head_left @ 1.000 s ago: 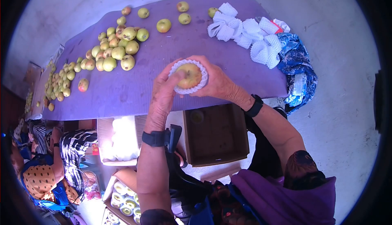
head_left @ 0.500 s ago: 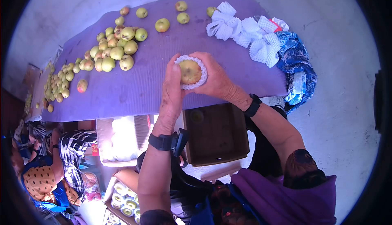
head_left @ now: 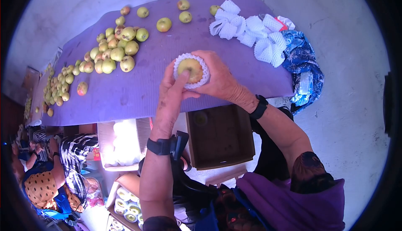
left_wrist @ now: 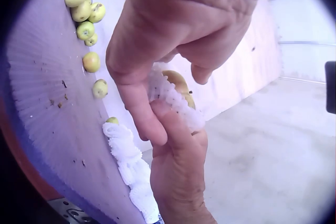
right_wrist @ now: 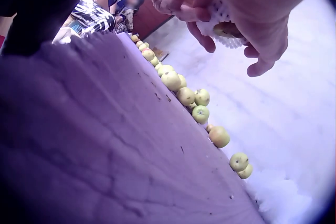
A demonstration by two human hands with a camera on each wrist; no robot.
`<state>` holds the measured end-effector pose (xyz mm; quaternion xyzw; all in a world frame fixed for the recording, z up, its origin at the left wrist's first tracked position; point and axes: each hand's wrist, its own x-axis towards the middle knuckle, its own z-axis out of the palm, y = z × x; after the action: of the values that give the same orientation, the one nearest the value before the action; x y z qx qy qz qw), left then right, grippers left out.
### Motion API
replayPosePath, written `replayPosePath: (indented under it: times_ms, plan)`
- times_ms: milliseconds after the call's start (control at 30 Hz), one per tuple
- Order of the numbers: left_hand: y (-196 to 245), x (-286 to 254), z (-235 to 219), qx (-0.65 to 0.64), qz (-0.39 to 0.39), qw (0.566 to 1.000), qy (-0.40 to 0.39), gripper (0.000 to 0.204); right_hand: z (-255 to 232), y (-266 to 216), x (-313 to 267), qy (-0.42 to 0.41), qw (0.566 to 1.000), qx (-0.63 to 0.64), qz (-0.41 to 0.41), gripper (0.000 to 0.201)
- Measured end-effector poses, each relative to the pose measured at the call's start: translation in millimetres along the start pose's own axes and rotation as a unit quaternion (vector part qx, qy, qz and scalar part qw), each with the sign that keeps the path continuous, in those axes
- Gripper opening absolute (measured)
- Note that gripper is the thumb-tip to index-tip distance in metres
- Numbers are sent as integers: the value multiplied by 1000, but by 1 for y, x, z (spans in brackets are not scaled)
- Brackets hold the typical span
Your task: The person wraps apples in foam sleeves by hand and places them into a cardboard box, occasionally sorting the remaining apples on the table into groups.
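An apple [head_left: 191, 69] in a white foam net [head_left: 179, 60] is held between both hands above the purple table's near edge. The left hand [head_left: 169, 94] grips it from the left, its thumb lying over the apple's face. From the right, the right hand [head_left: 222, 80] curls round the net. In the left wrist view the net [left_wrist: 176, 100] wraps the apple [left_wrist: 179, 84], between the left hand [left_wrist: 178, 29] and the right hand [left_wrist: 181, 174]. The right wrist view shows the apple [right_wrist: 226, 29] partly hidden by the right hand [right_wrist: 257, 19].
Loose apples [head_left: 117, 54] lie on the left of the purple table [head_left: 142, 92]. Foam nets [head_left: 254, 27] and blue patterned cloth [head_left: 303, 59] are at the right. Below stand a dark-interior carton [head_left: 220, 134] and a box of netted apples [head_left: 127, 206]. Another person [head_left: 44, 182] is at lower left.
The left hand shifted its thumb from the apple's face to the net's edge, then back onto the face. Both hands and the apple now sit slightly further left.
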<state>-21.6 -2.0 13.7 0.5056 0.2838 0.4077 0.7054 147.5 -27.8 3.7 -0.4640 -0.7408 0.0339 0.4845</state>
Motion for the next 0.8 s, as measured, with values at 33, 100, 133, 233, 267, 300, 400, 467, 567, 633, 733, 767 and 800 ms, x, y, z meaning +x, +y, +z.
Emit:
replayPosePath:
  times_ms: [33,100,133,233,267,300,400,467,567,633,733,767,800]
  plan:
    - [-1,1,-1,0,0,1000,1,55,-1,-1,1,-1,1000,1,0,77]
    - [-2,3,-2,-35,8,999,27,50,-6,-3,4,-33,998,48,10,84]
    - [-1,5,-4,-35,8,999,29,50,-9,-3,5,-34,998,49,9,84]
    - [0,7,-10,-32,7,998,51,49,-24,-4,8,-34,987,134,77,84]
    - [1,8,-11,5,19,998,60,50,-32,-6,11,-61,975,158,145,78]
    - [1,8,-11,42,29,996,68,50,-36,-6,12,-87,956,180,213,73]
    - [4,4,-6,80,19,994,67,54,-35,-4,8,-139,910,267,286,60]
    - [4,4,-4,99,14,994,40,55,-31,-7,6,-133,908,282,279,57]
    - [2,3,0,126,7,992,16,50,-30,-4,2,-146,908,287,267,52]
    - [0,5,1,134,3,991,18,44,-28,2,2,-163,909,277,265,50]
    - [-4,6,-3,150,6,989,15,44,-24,8,1,-173,904,270,282,48]
    - [-5,7,-6,166,2,986,5,49,-22,10,1,-173,906,269,278,48]
    - [-6,8,-8,180,-4,984,-5,54,-22,9,0,-174,906,268,277,49]
